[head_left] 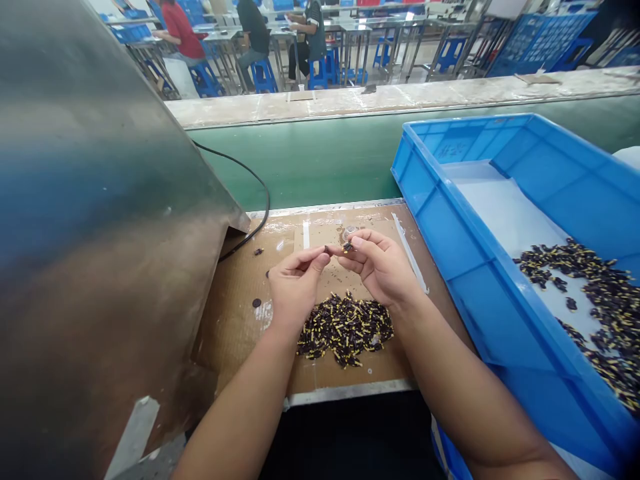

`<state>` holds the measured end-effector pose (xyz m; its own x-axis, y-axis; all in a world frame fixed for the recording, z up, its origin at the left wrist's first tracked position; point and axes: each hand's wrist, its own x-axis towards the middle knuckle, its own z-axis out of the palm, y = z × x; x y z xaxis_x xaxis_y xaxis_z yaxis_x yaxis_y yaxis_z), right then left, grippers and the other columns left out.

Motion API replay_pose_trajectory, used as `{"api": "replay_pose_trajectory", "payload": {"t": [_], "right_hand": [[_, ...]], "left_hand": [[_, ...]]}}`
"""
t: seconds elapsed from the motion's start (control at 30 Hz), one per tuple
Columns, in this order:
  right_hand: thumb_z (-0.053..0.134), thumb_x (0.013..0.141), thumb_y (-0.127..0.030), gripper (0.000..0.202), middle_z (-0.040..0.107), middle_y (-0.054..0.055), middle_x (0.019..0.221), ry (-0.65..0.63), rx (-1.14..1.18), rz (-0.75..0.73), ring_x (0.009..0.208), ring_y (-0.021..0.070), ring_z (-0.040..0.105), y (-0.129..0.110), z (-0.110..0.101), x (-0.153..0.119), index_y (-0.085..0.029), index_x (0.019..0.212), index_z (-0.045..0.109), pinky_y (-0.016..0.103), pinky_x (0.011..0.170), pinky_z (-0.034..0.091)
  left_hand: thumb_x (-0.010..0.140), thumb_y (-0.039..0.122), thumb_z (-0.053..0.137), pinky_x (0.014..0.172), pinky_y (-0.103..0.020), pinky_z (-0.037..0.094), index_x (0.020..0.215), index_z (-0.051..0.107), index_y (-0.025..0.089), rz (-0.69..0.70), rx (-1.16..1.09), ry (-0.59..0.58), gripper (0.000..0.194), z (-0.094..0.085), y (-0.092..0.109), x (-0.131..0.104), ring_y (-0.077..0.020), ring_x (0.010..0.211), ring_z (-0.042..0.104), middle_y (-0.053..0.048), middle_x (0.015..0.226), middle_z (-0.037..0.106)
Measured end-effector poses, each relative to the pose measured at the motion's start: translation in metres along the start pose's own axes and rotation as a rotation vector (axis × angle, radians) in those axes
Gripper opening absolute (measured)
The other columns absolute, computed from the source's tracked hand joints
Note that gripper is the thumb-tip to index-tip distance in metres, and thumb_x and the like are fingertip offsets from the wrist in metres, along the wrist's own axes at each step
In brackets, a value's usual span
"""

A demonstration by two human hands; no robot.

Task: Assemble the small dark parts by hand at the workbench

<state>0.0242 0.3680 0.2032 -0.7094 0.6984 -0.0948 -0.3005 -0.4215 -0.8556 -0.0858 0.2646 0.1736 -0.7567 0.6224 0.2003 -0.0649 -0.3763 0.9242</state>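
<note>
My left hand (299,283) pinches a tiny dark piece (327,251) between thumb and forefinger, its kind too small to tell. Close beside it, my right hand (377,263) grips a small black-and-yellow part (347,247) at the fingertips. Both hands are raised over the cardboard-covered worktop, fingertips nearly meeting. Below them lies a heap of small black-and-yellow parts (345,327). One similar loose part (259,251) and a dark round disc (257,303) rest on the cardboard to the left.
A large blue crate (450,233) on the right holds many more such parts over a pale sheet. A metal housing (100,200) fills the left, with a black cable (260,180) beside it. Behind runs a green conveyor belt (310,160); several people sit at tables beyond.
</note>
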Motion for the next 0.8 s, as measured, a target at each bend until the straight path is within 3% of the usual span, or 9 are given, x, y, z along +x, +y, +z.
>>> {"api": "replay_pose_trajectory", "payload": {"t": [0.1, 0.23, 0.33, 0.43, 0.57, 0.8], "right_hand": [[0.080, 0.080, -0.042, 0.025, 0.071, 0.000, 0.076, 0.066, -0.078, -0.124, 0.067, 0.0106, 0.067, 0.000, 0.002, -0.003, -0.021, 0.084, 0.067, 0.020, 0.050, 0.047], [0.079, 0.083, -0.042, 0.023, 0.072, -0.001, 0.072, 0.020, -0.185, -0.202, 0.059, 0.0096, 0.062, 0.004, 0.008, -0.009, -0.022, 0.085, 0.068, 0.022, 0.049, 0.047], [0.077, 0.085, -0.035, 0.014, 0.073, -0.002, 0.075, -0.023, -0.236, -0.312, 0.063, 0.0106, 0.066, 0.007, 0.016, -0.014, -0.025, 0.095, 0.073, 0.025, 0.057, 0.055], [0.073, 0.089, -0.029, 0.012, 0.078, -0.001, 0.093, -0.063, -0.280, -0.386, 0.078, 0.0130, 0.072, 0.011, 0.024, -0.019, -0.028, 0.101, 0.077, 0.030, 0.073, 0.063], [0.070, 0.091, -0.023, 0.024, 0.077, 0.002, 0.114, -0.092, -0.381, -0.462, 0.102, 0.0183, 0.074, 0.017, 0.027, -0.025, -0.030, 0.114, 0.076, 0.040, 0.095, 0.062], [0.069, 0.092, -0.023, 0.025, 0.077, 0.001, 0.115, -0.043, -0.499, -0.552, 0.102, 0.0192, 0.073, 0.023, 0.024, -0.025, -0.032, 0.114, 0.076, 0.042, 0.094, 0.062]], "left_hand": [[0.067, 0.035, 0.093, 0.079, -0.022, 0.061, 0.085, 0.078, 0.021, -0.220, -0.279, 0.016, 0.027, -0.001, 0.005, 0.003, -0.0137, 0.082, 0.074, -0.004, 0.090, 0.078], [0.065, 0.037, 0.095, 0.072, -0.015, 0.058, 0.082, 0.078, 0.023, -0.354, -0.424, -0.004, 0.028, -0.003, 0.008, 0.004, -0.0101, 0.080, 0.073, -0.002, 0.090, 0.078], [0.069, 0.039, 0.092, 0.076, -0.020, 0.059, 0.085, 0.078, 0.024, -0.346, -0.408, -0.008, 0.026, -0.005, 0.006, 0.003, -0.0110, 0.083, 0.071, -0.002, 0.096, 0.077], [0.075, 0.043, 0.087, 0.082, -0.028, 0.060, 0.087, 0.077, 0.026, -0.278, -0.334, -0.028, 0.023, -0.007, 0.004, 0.003, -0.0130, 0.084, 0.070, -0.003, 0.101, 0.077], [0.074, 0.045, 0.087, 0.084, -0.029, 0.059, 0.086, 0.077, 0.028, -0.248, -0.326, -0.030, 0.023, -0.008, 0.006, 0.003, -0.0128, 0.082, 0.068, -0.001, 0.099, 0.076], [0.069, 0.042, 0.091, 0.086, -0.027, 0.058, 0.083, 0.078, 0.030, -0.249, -0.364, -0.012, 0.023, -0.007, 0.011, 0.003, -0.0135, 0.090, 0.069, 0.000, 0.097, 0.077]]}}
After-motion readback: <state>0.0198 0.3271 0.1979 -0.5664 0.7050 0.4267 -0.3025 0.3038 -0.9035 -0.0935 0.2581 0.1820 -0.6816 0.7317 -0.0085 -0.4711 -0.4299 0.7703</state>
